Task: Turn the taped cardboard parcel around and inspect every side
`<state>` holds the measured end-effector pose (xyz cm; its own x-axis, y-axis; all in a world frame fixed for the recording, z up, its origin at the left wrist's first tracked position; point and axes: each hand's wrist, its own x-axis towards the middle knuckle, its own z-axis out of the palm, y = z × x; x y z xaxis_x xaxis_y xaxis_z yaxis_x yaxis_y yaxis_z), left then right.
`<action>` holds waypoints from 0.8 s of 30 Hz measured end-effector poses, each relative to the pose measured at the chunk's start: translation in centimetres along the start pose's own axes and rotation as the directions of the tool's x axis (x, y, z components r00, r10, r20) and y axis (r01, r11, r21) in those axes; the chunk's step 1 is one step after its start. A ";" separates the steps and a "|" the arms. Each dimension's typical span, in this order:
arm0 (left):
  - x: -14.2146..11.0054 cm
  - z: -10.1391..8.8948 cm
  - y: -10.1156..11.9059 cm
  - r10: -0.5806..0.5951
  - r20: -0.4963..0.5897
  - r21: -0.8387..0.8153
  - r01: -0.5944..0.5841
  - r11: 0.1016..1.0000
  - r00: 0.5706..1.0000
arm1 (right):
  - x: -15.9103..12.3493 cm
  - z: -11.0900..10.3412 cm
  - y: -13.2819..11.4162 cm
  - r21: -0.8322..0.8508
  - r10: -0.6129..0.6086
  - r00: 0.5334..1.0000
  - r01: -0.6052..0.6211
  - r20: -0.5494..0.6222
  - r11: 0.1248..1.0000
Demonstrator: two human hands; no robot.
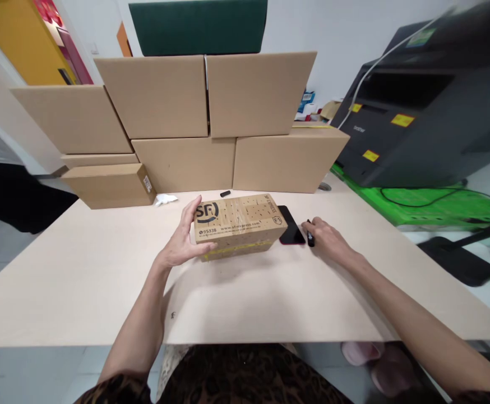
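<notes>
A small brown cardboard parcel (239, 224) with black print and yellow tape along its lower edge rests on the pale table (102, 292). My left hand (184, 238) grips its left end, thumb on the front and fingers behind. Right of the parcel lies a dark phone (291, 231) with a reddish rim. My right hand (327, 238) rests on the table beside the phone, its fingers closed on a small black marker (310, 237).
A wall of plain cardboard boxes (207, 123) is stacked along the table's far edge. A small black cap (225, 193) and a white scrap (165, 199) lie before them. A black printer (430, 106) stands on a green surface at the right.
</notes>
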<state>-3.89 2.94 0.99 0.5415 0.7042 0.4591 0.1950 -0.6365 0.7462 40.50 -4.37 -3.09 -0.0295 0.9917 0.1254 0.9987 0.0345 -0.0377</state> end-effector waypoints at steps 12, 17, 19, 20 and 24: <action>-0.1 0.0 -0.9 -0.051 -0.008 -0.089 0.050 0.995 0.999 | 2.1 -0.6 -3.1 0.077 0.157 0.985 -0.163 0.071 0.984; 0.1 0.4 -0.9 -0.080 -0.001 -0.156 0.079 0.985 0.997 | 3.7 -0.3 -5.7 0.103 0.293 0.938 -0.315 0.185 0.944; 0.2 0.5 -0.8 -0.084 0.000 -0.180 0.082 0.980 0.996 | 4.4 -0.3 -5.7 0.136 0.350 0.911 -0.384 0.219 0.914; 0.2 0.6 -0.8 -0.086 0.001 -0.188 0.084 0.978 0.996 | 4.7 -0.2 -5.6 0.155 0.376 0.896 -0.417 0.236 0.896; 0.2 0.8 -0.6 -0.093 -0.007 -0.207 0.090 0.974 0.996 | 5.6 0.3 -4.7 0.245 0.437 0.857 -0.501 0.274 0.830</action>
<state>-3.21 3.24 0.26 0.5154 0.7626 0.3909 0.0696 -0.4919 0.8679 35.62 1.02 -2.52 0.3995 0.8989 -0.1802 0.8335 -0.4380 -0.3368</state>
